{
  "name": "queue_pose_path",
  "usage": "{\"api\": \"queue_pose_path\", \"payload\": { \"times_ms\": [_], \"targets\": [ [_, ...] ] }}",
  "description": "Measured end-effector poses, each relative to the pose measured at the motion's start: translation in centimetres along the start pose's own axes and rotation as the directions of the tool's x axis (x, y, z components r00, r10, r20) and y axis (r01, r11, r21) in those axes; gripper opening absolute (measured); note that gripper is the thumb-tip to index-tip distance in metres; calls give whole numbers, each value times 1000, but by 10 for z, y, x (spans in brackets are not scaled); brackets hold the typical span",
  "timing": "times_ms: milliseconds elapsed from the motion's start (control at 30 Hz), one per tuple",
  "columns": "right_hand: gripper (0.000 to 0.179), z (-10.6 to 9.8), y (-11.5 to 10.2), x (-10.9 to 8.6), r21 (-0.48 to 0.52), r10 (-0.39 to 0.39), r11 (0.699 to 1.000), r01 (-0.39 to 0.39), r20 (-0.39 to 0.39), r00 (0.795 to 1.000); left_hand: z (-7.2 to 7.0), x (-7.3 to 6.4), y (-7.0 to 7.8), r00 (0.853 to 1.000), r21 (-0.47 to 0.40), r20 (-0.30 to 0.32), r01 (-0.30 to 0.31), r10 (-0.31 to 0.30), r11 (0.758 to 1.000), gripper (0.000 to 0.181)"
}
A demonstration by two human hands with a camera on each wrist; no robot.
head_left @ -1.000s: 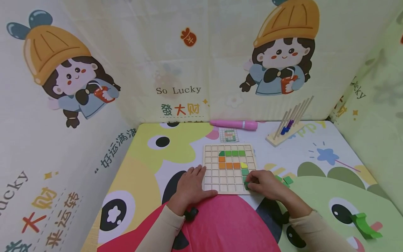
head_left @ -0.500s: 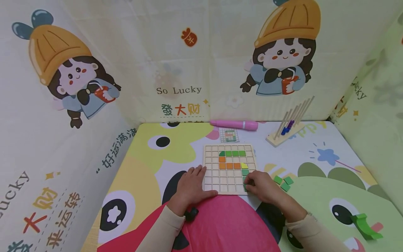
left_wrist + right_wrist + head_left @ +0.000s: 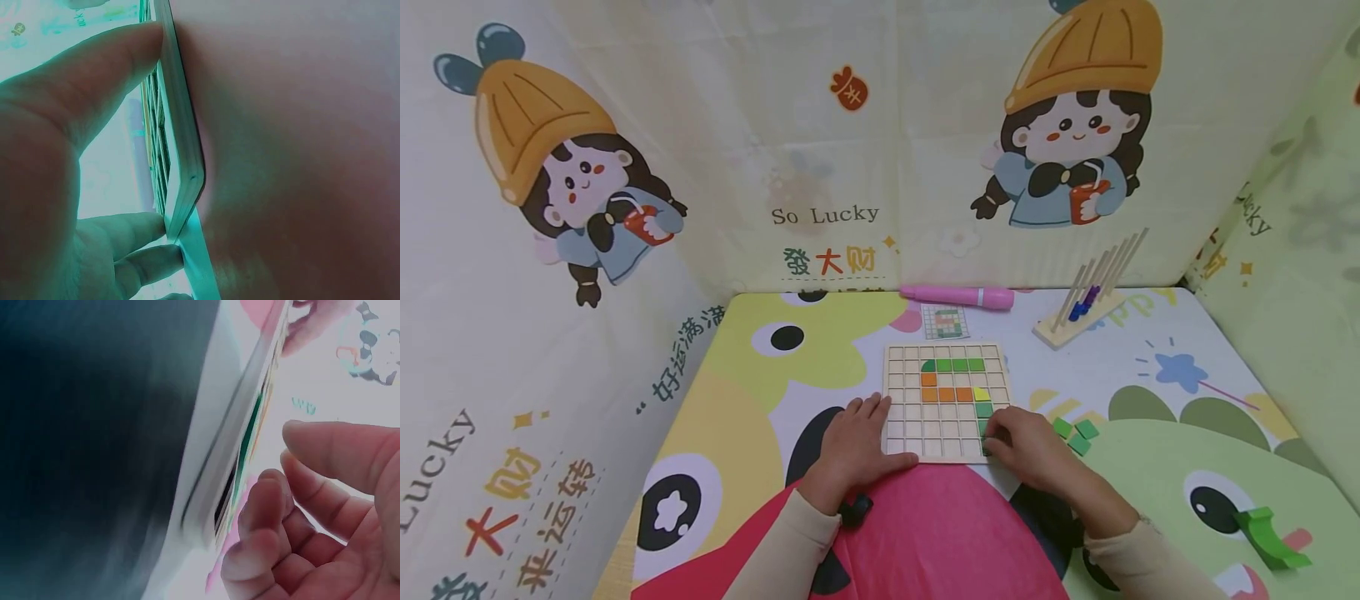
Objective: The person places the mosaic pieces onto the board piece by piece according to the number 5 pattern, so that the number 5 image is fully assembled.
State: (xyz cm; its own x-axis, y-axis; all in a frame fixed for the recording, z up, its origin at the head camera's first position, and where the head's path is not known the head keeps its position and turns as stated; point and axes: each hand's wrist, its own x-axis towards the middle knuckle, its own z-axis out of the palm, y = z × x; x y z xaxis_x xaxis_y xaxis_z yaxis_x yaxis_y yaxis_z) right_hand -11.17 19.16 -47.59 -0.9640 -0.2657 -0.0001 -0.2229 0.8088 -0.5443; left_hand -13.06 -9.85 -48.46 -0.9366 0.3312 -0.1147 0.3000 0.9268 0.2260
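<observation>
A square wooden grid board [image 3: 910, 425] lies in front of the person, with coloured tiles in its cells. A row of green tiles [image 3: 960, 365] is at the top, with orange tiles [image 3: 947, 394] below. A yellow tile [image 3: 981, 394] ends the orange row, and a dark green column [image 3: 984, 410] runs down from it. My left hand [image 3: 856, 450] rests at the board's lower left corner, its fingers and thumb spread along two edges. My right hand [image 3: 1026, 442] is over the lower right cells, fingers bent, partly hiding the column. In the right wrist view nothing shows between thumb and index finger [image 3: 297, 465].
Several loose green tiles [image 3: 1078, 433] lie right of the board, and a curved green piece [image 3: 1270, 537] at the far right. Behind the board are a small pattern card [image 3: 945, 322], a pink pen [image 3: 958, 297] and a wooden peg stand [image 3: 1060, 333] with blue and purple beads.
My right hand shifts only slightly at the lower end of the green column; its forearm moved a little, uncovering more loose green tiles. The left hand stays in place.
</observation>
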Motion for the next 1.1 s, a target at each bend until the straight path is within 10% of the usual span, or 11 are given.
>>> {"api": "queue_pose_path", "payload": {
  "times_ms": [633, 1100],
  "targets": [
    [34, -58, 87, -30, -142, 223, 963, -229, -55, 973, 0, 0, 0, 1000, -17, 2, -3, 3, 1000, 104],
    [26, -72, 90, -28, -187, 333, 927, -326, 6, 943, 1, -1, -1, 1000, -17, -5, -3, 3, 1000, 104]
  ]
}}
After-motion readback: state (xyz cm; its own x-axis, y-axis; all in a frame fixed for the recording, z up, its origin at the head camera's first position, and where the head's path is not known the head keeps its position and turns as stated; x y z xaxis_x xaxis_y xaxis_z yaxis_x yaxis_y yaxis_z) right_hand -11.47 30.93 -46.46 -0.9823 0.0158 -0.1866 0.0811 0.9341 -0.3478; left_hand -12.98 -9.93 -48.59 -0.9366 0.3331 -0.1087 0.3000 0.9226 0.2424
